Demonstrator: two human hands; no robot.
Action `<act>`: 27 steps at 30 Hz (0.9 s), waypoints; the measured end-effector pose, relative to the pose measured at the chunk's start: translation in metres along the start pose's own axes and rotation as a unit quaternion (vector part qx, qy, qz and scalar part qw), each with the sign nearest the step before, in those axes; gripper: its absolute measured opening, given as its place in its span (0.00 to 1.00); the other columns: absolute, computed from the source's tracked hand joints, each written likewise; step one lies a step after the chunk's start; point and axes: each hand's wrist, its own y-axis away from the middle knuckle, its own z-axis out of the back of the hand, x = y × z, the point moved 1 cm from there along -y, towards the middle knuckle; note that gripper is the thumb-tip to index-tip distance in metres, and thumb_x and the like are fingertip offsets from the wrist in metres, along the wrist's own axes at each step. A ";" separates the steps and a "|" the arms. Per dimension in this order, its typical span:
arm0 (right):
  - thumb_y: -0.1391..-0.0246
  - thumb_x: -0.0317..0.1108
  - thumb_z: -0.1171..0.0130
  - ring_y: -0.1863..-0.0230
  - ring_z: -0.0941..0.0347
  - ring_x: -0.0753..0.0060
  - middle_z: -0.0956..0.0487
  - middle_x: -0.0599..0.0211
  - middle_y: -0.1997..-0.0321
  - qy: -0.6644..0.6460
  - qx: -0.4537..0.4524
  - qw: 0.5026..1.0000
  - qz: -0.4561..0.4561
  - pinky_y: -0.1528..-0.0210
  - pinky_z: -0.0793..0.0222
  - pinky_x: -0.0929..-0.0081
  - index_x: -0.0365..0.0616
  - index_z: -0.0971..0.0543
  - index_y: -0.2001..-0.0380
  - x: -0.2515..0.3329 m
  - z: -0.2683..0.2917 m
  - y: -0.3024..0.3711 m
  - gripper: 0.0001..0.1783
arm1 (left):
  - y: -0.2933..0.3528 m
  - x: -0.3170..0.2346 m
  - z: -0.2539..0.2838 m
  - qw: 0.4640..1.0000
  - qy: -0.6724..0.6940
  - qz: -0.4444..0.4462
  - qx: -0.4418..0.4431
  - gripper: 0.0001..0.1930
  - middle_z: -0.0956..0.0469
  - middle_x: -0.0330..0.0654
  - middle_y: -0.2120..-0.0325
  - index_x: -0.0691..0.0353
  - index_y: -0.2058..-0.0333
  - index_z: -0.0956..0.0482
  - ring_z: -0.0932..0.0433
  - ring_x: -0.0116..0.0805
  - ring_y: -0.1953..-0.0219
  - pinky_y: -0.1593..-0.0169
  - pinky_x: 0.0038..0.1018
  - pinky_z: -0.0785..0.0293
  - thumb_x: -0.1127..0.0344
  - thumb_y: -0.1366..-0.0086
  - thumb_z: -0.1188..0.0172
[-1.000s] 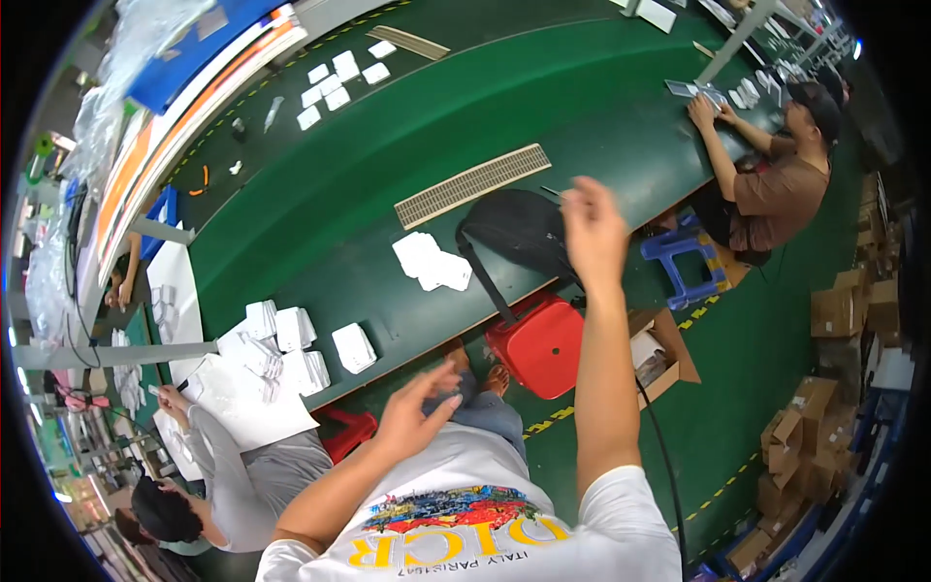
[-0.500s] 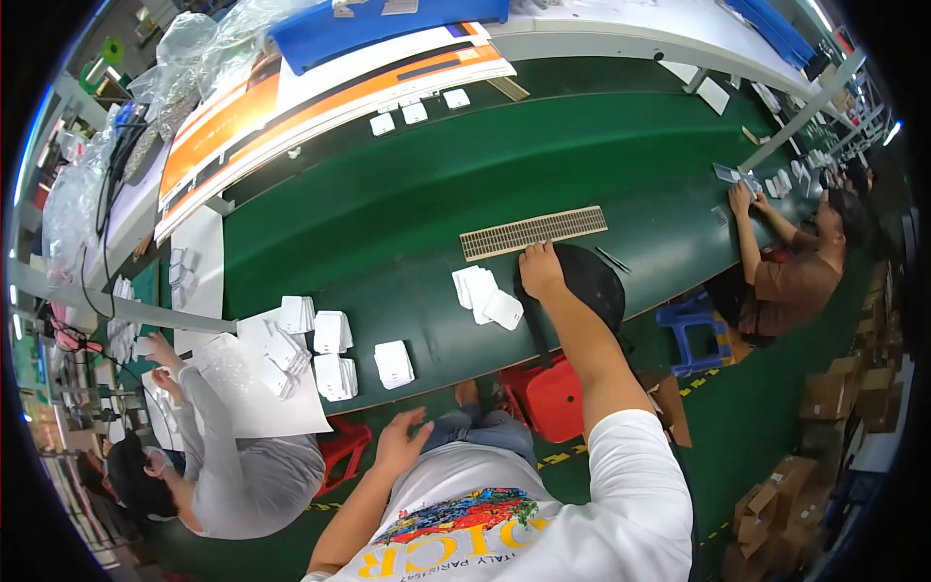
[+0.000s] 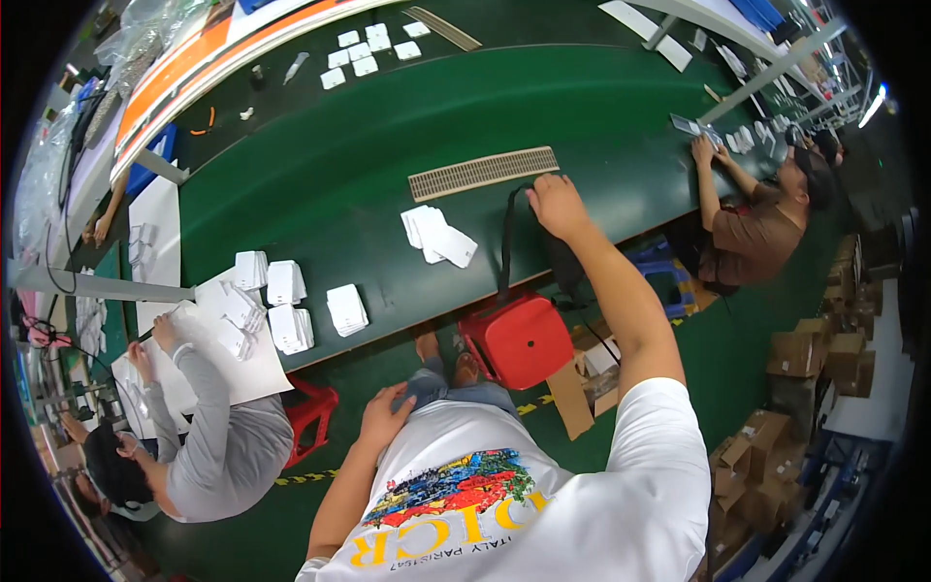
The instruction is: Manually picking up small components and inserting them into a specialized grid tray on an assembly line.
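My right hand (image 3: 560, 206) is closed over the work table (image 3: 359, 199), gripping the strap (image 3: 507, 233) of a dark, soft thing that looks like a black bag (image 3: 564, 267). The bag hangs at the table's near edge, partly behind my forearm. My left hand (image 3: 385, 415) rests at my hip against the jeans, fingers stretched out and holding nothing. A long slotted strip board (image 3: 485, 173) lies just beyond my right hand. To its near left is a fanned group of white square plates (image 3: 438, 236).
Stacks of white plates (image 3: 286, 283) stand at the left beside a person in grey (image 3: 228, 417). Another person in brown (image 3: 766, 233) works at the right. A red stool (image 3: 516, 341) and an opened carton (image 3: 582, 383) are below the table edge. Cardboard boxes (image 3: 752, 466) stand farther right.
The black bag has left the tabletop and now hangs at the edge, its strap drawn up by my right hand. My left hand has settled against my hip. The view has shifted.
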 end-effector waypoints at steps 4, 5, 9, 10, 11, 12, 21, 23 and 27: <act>0.32 0.37 0.42 0.55 0.25 0.33 0.21 0.43 0.61 -0.112 -0.042 0.993 -0.012 0.51 0.29 0.45 0.37 0.25 0.64 -0.027 0.048 0.040 0.13 | 0.003 -0.008 -0.008 1.000 -0.011 -0.009 0.008 0.23 0.15 0.54 0.51 0.65 0.44 0.17 0.14 0.46 0.50 0.46 0.38 0.20 0.58 0.32 0.31; 0.31 0.35 0.43 0.56 0.25 0.31 0.22 0.41 0.61 -0.152 -0.057 0.985 -0.057 0.53 0.29 0.45 0.36 0.25 0.63 -0.026 0.059 0.051 0.12 | 0.004 -0.008 -0.012 1.000 -0.012 -0.009 0.006 0.23 0.15 0.54 0.51 0.65 0.44 0.17 0.14 0.46 0.50 0.46 0.38 0.20 0.58 0.32 0.31; 0.28 0.33 0.47 0.57 0.26 0.27 0.22 0.39 0.61 -0.225 -0.172 0.952 -0.120 0.56 0.29 0.47 0.34 0.25 0.57 -0.029 0.105 0.102 0.11 | 0.003 -0.007 -0.024 0.999 0.000 -0.017 0.035 0.24 0.15 0.54 0.51 0.64 0.43 0.17 0.14 0.49 0.49 0.43 0.38 0.20 0.55 0.33 0.31; 0.27 0.33 0.48 0.57 0.24 0.28 0.21 0.40 0.61 -0.240 -0.186 0.944 -0.131 0.56 0.28 0.48 0.34 0.24 0.56 -0.023 0.121 0.111 0.11 | 0.003 -0.006 -0.028 0.999 0.003 -0.025 0.046 0.25 0.15 0.54 0.51 0.64 0.43 0.17 0.14 0.49 0.49 0.43 0.38 0.20 0.55 0.33 0.30; 0.27 0.33 0.48 0.57 0.23 0.30 0.20 0.40 0.61 -0.256 -0.202 0.935 -0.140 0.56 0.27 0.50 0.34 0.24 0.56 -0.017 0.143 0.115 0.11 | 0.003 -0.005 -0.030 0.999 -0.001 -0.027 0.045 0.25 0.15 0.54 0.51 0.64 0.43 0.17 0.14 0.49 0.49 0.43 0.38 0.20 0.55 0.33 0.30; 0.27 0.33 0.48 0.59 0.22 0.35 0.19 0.43 0.61 -0.281 -0.208 0.928 -0.129 0.55 0.26 0.55 0.34 0.23 0.55 -0.015 0.156 0.119 0.11 | 0.003 -0.003 -0.033 0.998 0.011 -0.001 0.060 0.25 0.15 0.54 0.49 0.64 0.43 0.17 0.14 0.49 0.48 0.42 0.38 0.20 0.54 0.32 0.31; 0.35 0.31 0.38 0.61 0.25 0.38 0.24 0.49 0.63 -0.243 -0.148 0.958 0.045 0.59 0.27 0.56 0.37 0.24 0.59 0.082 0.310 0.103 0.08 | -0.034 -0.184 -0.036 0.939 0.261 -0.119 0.190 0.52 0.37 0.58 0.27 0.59 0.23 0.45 0.36 0.50 0.26 0.28 0.41 0.35 0.55 0.38 0.22; 0.36 0.31 0.37 0.63 0.25 0.40 0.24 0.50 0.63 -0.246 -0.159 0.951 0.103 0.60 0.27 0.56 0.37 0.24 0.60 0.101 0.323 0.098 0.09 | -0.037 -0.243 -0.040 0.934 0.255 -0.189 0.164 0.63 0.49 0.57 0.22 0.56 0.20 0.61 0.48 0.50 0.20 0.25 0.42 0.42 0.55 0.40 0.20; 0.39 0.37 0.33 0.62 0.23 0.44 0.23 0.54 0.65 -0.210 -0.179 0.951 0.138 0.59 0.26 0.55 0.40 0.25 0.65 0.138 0.334 0.092 0.13 | -0.032 -0.298 -0.058 0.841 0.468 -0.221 0.158 0.61 0.41 0.51 0.26 0.60 0.21 0.61 0.40 0.46 0.24 0.24 0.40 0.42 0.61 0.40 0.22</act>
